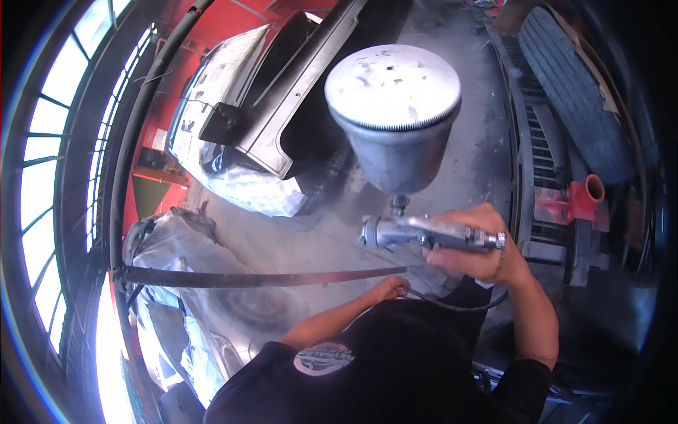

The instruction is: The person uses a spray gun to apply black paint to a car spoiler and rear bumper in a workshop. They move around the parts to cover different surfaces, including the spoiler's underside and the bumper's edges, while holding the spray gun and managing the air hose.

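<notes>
Body shop floor, grey and dusty, with red walls at the top left and a big bank of bright windows [42, 177] bending down the left rim. Pretty hazy in the middle, like spray mist hanging in the air.

Right hand [480, 247] is closed tight around the grip of a metal spray gun [417, 232], nozzle pointing left. The gun's silver cup [395, 113] sits upright on top, lid speckled with paint, and it fills the centre of the view since it's so close to the camera. A thin hose [452, 304] loops from under that hand across to the left one.

Left hand [388, 288] is lower down, fingers curled shut around the hose, close to the right end of a long dark strip [254, 278] that runs leftward across the picture. Can't tell if the hand actually touches the strip or just sits in front of it.

Under the strip there's a car panel [268, 247], grey and dull, with plastic sheeting [169, 240] masking the bodywork to the left. Another dark panel [282, 120] sits further back, propped at an angle. Red pipe fitting [583, 198] on the right beside some metal racking.

Hard to read: the gun's trigger is hidden by the fingers, the lower edge is mostly a black shirt, and the right rim goes dark.
</notes>
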Motion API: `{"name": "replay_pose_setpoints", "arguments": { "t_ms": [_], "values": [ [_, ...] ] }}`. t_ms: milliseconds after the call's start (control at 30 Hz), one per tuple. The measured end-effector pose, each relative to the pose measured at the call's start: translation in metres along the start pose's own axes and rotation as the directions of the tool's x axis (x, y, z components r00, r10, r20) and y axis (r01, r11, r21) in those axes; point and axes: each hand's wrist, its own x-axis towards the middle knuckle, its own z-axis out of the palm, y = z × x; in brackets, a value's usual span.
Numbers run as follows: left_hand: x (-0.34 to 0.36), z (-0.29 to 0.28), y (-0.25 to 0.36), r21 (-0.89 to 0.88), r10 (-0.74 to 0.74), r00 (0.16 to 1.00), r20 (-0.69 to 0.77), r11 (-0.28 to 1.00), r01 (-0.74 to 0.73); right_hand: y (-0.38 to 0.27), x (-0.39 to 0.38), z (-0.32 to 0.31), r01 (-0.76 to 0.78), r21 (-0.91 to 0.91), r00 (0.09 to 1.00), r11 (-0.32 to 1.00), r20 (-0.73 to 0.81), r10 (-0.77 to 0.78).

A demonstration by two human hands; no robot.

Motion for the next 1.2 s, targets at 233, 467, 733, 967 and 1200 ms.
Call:
{"name": "replay_pose_setpoints", "arguments": {
  "t_ms": [233, 467, 733, 967, 1200],
  "values": [
    [-0.017, 0.005, 0.002, 0.034, 0.011, 0.999, -0.047, 0.999, -0.009, 0.074, 0.018, -0.024, -0.408, 0.051, 0.838, 0.911, -0.374, 0.396],
    [-0.045, 0.004, -0.008, -0.023, -0.084, 0.995, -0.052, 0.996, 0.083, 0.132, 0.026, -0.023, -0.306, -0.046, 0.695, 0.951, -0.694, 0.19],
    [-0.045, 0.007, -0.018, 0.021, 0.036, 0.995, -0.09, 0.999, -0.034, 0.039, -0.034, 0.034, -0.372, 0.036, 0.867, 0.928, -0.345, 0.361],
    [-0.042, 0.003, -0.002, -0.056, 0.089, 0.994, -0.064, 0.994, -0.093, -0.05, -0.028, 0.084, 0.026, -0.149, 0.998, 0.988, 0.061, -0.017],
    [-0.03, 0.004, 0.0, -0.067, 0.255, 0.947, -0.194, 0.96, -0.273, -0.11, -0.005, 0.116, -0.207, -0.488, 0.962, 0.848, -0.26, 0.085]
  ]
}}
